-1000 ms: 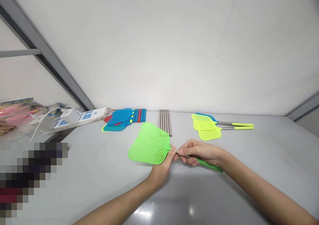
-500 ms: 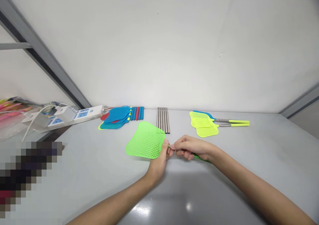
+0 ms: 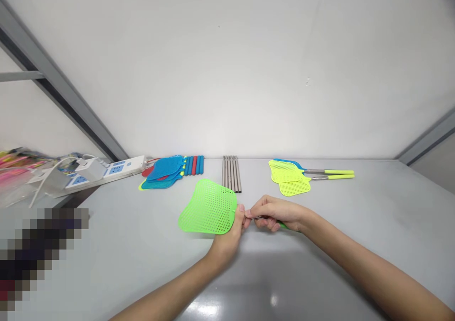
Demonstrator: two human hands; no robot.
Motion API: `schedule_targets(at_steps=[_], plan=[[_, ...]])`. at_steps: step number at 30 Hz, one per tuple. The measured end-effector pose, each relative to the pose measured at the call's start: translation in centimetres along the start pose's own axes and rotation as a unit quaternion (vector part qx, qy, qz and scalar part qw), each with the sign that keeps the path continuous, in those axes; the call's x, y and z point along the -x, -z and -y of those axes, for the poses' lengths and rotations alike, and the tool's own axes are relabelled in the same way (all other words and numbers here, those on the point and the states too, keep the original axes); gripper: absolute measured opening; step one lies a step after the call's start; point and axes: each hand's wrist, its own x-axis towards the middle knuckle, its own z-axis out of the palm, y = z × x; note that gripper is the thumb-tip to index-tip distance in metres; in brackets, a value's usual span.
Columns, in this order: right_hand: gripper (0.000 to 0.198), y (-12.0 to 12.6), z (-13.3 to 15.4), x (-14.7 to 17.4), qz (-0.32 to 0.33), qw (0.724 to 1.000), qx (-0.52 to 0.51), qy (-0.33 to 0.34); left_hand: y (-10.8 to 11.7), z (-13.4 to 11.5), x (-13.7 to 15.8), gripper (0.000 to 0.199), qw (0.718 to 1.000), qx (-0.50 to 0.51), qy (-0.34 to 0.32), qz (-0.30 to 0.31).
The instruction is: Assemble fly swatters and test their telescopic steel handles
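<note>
A green fly swatter [image 3: 208, 208] is held above the middle of the table, its perforated head to the left. My left hand [image 3: 232, 231] is closed round its neck just below the head, thumb on top. Closed on the metal rod and the green handle is my right hand [image 3: 275, 214]; its fingers hide most of the rod, and a bit of green handle shows beneath the wrist. The two hands nearly touch. Just beyond them several metal tubes [image 3: 232, 174] lie side by side.
At the back left lie blue and red swatter heads [image 3: 165, 169] beside a row of blue and red handles [image 3: 194, 165]. Several swatters with yellow handles [image 3: 339, 174] lie at the back right. A power strip [image 3: 121, 169] with plugs and cables runs along the left edge.
The view has shifted slightly. The green swatter head has tilted a little and sits slightly lower in view. Both hands keep their hold.
</note>
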Motion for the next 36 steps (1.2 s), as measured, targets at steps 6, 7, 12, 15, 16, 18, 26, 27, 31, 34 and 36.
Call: schedule_targets(at_steps=[6, 7, 12, 15, 16, 18, 26, 27, 31, 34, 36], plan=[[0.025, -0.1, 0.1, 0.1, -0.011, 1.000, 0.010, -0.010, -0.2, -0.6, 0.1, 0.045, 1.000, -0.003, 0.026, 0.000], [0.025, -0.1, 0.1, 0.1, -0.011, 1.000, 0.011, -0.011, -0.2, -0.6, 0.1, 0.046, 1.000, -0.007, 0.027, 0.002], [0.027, -0.1, 0.1, 0.2, -0.018, 1.000, 0.021, -0.014, -0.2, -0.9, 0.1, 0.046, 0.999, -0.012, 0.030, 0.005], [0.028, 0.0, 0.0, 0.2, -0.031, 0.999, 0.036, -0.009, -0.1, -0.8, 0.2, 0.045, 0.999, -0.007, 0.029, 0.013], [0.029, 0.0, 0.0, 0.2, -0.035, 0.999, 0.040, -0.009, 0.0, -0.7, 0.2, 0.044, 0.999, -0.007, 0.028, 0.018], [0.030, -0.1, 0.0, 0.2, -0.039, 0.998, 0.045, -0.009, 0.0, -0.4, 0.2, 0.043, 0.999, -0.007, 0.023, 0.022], [0.031, 0.0, -0.1, 0.2, -0.004, 1.000, 0.020, 0.014, 0.0, 0.2, 0.0, 0.043, 1.000, 0.017, 0.019, -0.004], [0.030, 0.1, -0.2, 0.2, 0.004, 0.999, 0.021, 0.026, 0.0, 0.1, 0.0, 0.042, 1.000, 0.014, 0.021, -0.004], [0.026, 0.3, -0.2, 0.0, 0.018, 0.998, 0.032, 0.053, 0.1, 0.1, 0.2, 0.040, 1.000, -0.010, 0.016, 0.011], [0.023, 0.2, -0.1, 0.1, 0.011, 0.999, 0.020, 0.039, 0.3, 0.3, 0.2, 0.039, 1.000, -0.020, 0.013, 0.005], [0.022, 0.0, 0.0, 0.2, -0.003, 0.999, 0.017, 0.035, 0.3, 0.4, 0.2, 0.038, 1.000, -0.024, 0.011, 0.000]])
